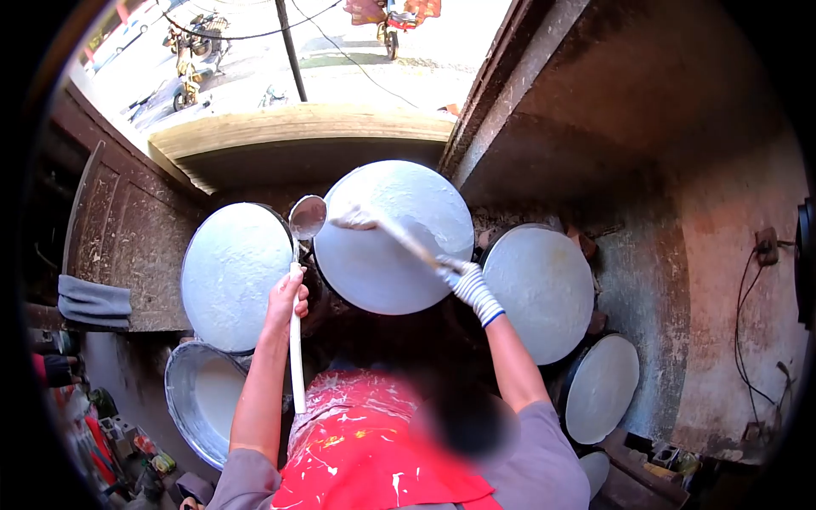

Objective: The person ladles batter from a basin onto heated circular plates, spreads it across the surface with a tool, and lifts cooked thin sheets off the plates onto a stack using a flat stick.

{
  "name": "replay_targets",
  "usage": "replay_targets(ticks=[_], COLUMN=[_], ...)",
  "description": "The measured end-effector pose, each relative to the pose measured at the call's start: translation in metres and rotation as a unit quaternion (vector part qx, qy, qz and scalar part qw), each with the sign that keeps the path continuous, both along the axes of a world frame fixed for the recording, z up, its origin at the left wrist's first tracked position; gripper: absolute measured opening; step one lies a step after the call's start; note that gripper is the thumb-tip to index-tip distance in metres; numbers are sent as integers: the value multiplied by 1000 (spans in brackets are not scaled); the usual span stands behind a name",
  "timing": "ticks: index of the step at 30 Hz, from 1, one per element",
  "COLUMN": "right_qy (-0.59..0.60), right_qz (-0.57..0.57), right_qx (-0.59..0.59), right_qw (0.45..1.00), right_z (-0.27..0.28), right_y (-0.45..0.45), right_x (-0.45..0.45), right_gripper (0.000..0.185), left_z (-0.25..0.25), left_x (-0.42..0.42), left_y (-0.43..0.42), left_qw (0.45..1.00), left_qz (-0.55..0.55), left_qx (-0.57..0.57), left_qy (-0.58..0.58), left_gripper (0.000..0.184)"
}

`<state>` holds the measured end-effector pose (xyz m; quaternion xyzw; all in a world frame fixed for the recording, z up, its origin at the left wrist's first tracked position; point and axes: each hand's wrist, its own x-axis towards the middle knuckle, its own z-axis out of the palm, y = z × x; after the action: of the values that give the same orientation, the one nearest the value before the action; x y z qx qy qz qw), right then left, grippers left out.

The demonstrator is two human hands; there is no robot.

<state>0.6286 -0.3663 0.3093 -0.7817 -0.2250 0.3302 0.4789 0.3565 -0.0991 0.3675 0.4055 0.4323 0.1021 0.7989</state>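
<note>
My left hand is closed round the long white handle of a ladle. The ladle's round bowl is held up between two round griddles. My right hand, in a striped glove, grips the wooden handle of a spreader. Its pale, coated head lies over the left part of the middle griddle; I cannot make out the head's exact shape. A thin white layer covers this griddle, rougher towards the far side. To the left sits another white-coated griddle.
Below the left griddle stands a metal tub holding white liquid. Two more white-coated round griddles, a larger one and a smaller one, are at right. A grey cloth hangs at left. A wooden sill runs along the far side.
</note>
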Motion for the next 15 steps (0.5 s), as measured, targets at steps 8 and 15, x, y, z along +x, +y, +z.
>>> replay_targets(ticks=[8, 15], right_qy=[37, 50], right_qz=[74, 107], right_qx=[-53, -38], right_qw=[995, 992], right_z=[4, 17], right_y=[48, -2], right_x=[29, 20], right_gripper=[30, 26], left_z=[-2, -5], left_x=[-10, -23], left_y=[-3, 2], left_qw=[1000, 999], left_qz=[28, 35], left_qx=[-6, -11], left_qy=[-5, 5], left_gripper=[33, 34])
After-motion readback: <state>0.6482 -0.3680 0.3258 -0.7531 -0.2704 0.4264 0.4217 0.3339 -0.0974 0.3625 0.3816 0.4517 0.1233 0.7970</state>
